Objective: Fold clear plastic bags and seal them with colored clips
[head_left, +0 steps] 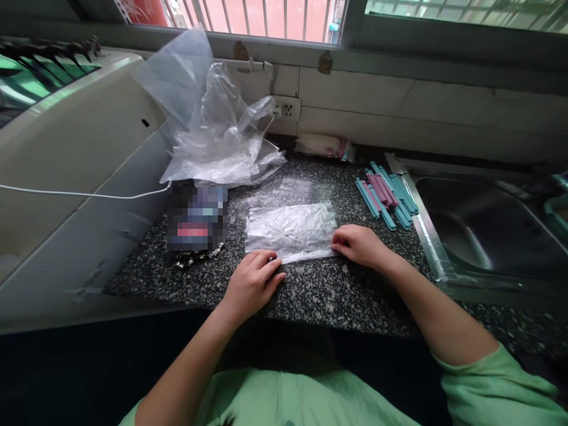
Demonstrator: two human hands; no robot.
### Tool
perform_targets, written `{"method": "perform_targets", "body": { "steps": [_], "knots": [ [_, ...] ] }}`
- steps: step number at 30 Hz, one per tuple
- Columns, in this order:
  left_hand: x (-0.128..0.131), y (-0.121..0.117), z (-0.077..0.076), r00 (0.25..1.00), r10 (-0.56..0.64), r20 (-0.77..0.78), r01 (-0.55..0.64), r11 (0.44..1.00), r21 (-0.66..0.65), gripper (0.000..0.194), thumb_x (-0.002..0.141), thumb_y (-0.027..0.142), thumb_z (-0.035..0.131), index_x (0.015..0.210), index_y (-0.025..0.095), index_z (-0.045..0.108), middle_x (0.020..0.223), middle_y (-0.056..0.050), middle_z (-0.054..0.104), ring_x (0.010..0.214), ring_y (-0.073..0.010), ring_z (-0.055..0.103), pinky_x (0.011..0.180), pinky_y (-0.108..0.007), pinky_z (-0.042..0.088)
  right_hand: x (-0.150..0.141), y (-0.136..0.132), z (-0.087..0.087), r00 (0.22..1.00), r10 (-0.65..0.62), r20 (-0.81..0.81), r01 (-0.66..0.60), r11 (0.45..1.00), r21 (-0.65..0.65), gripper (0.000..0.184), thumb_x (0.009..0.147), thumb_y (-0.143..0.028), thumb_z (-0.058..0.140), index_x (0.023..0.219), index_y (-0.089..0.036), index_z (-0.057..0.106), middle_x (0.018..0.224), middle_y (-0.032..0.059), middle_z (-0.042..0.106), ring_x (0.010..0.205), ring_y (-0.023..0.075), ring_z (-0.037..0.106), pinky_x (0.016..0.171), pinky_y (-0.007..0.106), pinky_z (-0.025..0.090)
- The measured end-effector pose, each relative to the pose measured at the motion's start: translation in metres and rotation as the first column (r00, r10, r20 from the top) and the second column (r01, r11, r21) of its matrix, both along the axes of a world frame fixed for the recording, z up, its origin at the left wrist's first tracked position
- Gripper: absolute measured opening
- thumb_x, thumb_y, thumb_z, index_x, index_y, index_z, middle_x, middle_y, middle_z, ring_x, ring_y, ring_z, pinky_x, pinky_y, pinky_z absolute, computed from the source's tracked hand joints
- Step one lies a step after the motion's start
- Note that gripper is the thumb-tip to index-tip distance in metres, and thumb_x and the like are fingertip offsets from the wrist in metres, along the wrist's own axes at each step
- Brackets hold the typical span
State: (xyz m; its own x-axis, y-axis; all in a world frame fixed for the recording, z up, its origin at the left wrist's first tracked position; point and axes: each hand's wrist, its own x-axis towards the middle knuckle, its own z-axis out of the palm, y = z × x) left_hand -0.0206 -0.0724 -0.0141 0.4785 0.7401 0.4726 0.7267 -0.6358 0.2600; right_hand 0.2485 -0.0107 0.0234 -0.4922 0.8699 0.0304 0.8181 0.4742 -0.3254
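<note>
A flat clear plastic bag point(290, 228) lies on the speckled granite counter point(319, 290). My left hand point(254, 281) rests at its near left corner, fingers curled and pinching the bag's lower edge. My right hand point(359, 244) pinches the near right corner of the same edge. Both hands press the bag's near rim against the counter. A bunch of blue and pink sealing sticks point(387, 194) lies to the right, behind my right hand.
A heap of crumpled clear plastic bags point(213, 124) stands at the back left. A blurred package point(197, 218) sits left of the flat bag. A steel sink point(479, 225) is on the right, a white appliance point(75, 160) on the left, a wall socket point(287, 110) behind.
</note>
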Motion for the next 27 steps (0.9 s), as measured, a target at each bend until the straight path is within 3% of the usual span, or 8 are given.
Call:
{"method": "perform_targets", "body": {
  "steps": [4,8,12,16,23,27],
  "knots": [
    [0.001,0.0,0.0,1.0,0.023,0.016,-0.024,1.0,0.02,0.019,0.083,0.026,0.054,0.097,0.017,0.063,0.105,-0.01,0.063,0.098,-0.0233,0.055,0.087,-0.038,0.046,-0.001,-0.003,0.0,0.992,0.126,-0.029,-0.124,0.989,0.082,0.006,0.08,-0.024,0.058,0.078,-0.02,0.061,0.076,0.004,0.061,0.074,0.016,0.053,0.066,0.026,0.037],
    [0.001,0.001,-0.001,1.0,0.029,-0.007,-0.029,1.0,0.008,0.016,0.084,0.025,0.052,0.093,0.015,0.063,0.095,-0.009,0.065,0.087,-0.0205,0.057,0.08,-0.035,0.048,-0.001,-0.004,-0.001,0.958,0.273,0.084,-0.281,0.954,0.104,0.011,0.082,-0.024,0.056,0.072,-0.02,0.062,0.075,0.004,0.061,0.072,0.016,0.049,0.063,0.026,0.035],
    [0.002,0.003,-0.002,0.997,0.08,-0.019,-0.079,0.996,0.037,0.017,0.084,0.025,0.052,0.094,0.014,0.062,0.092,-0.009,0.064,0.084,-0.0199,0.056,0.077,-0.034,0.048,0.002,-0.001,-0.004,0.96,0.233,0.153,-0.265,0.933,0.242,0.017,0.084,-0.022,0.052,0.072,-0.018,0.062,0.072,0.0044,0.06,0.07,0.0158,0.046,0.063,0.026,0.034],
    [0.004,0.005,-0.001,0.992,0.119,-0.04,-0.116,0.991,0.071,0.014,0.086,0.018,0.049,0.083,0.016,0.062,0.086,-0.007,0.063,0.079,-0.0184,0.055,0.072,-0.031,0.046,-0.008,-0.007,-0.008,0.959,0.267,0.092,-0.281,0.87,0.406,0.013,0.085,-0.024,0.053,0.082,-0.017,0.064,0.077,0.0052,0.061,0.072,0.016,0.046,0.067,0.027,0.035],
    [0.018,0.006,0.002,0.987,0.127,-0.097,-0.114,0.984,0.134,0.02,0.086,0.015,0.045,0.071,0.015,0.058,0.076,-0.006,0.062,0.074,-0.018,0.055,0.068,-0.031,0.044,-0.04,-0.027,-0.016,0.94,0.311,0.138,-0.333,0.754,0.566,0.019,0.089,-0.029,0.049,0.085,-0.017,0.063,0.075,0.0045,0.059,0.071,0.016,0.043,0.066,0.029,0.033],
    [0.036,0.0,0.003,0.992,0.111,-0.058,-0.104,0.988,0.111,0.021,0.086,0.015,0.044,0.069,0.016,0.057,0.071,-0.005,0.061,0.069,-0.0173,0.054,0.065,-0.03,0.044,-0.047,-0.029,-0.02,0.933,0.291,0.214,-0.36,0.708,0.608,0.02,0.089,-0.019,0.046,0.077,-0.017,0.062,0.071,0.0045,0.057,0.071,0.0168,0.042,0.065,0.03,0.03]
  ]
}}
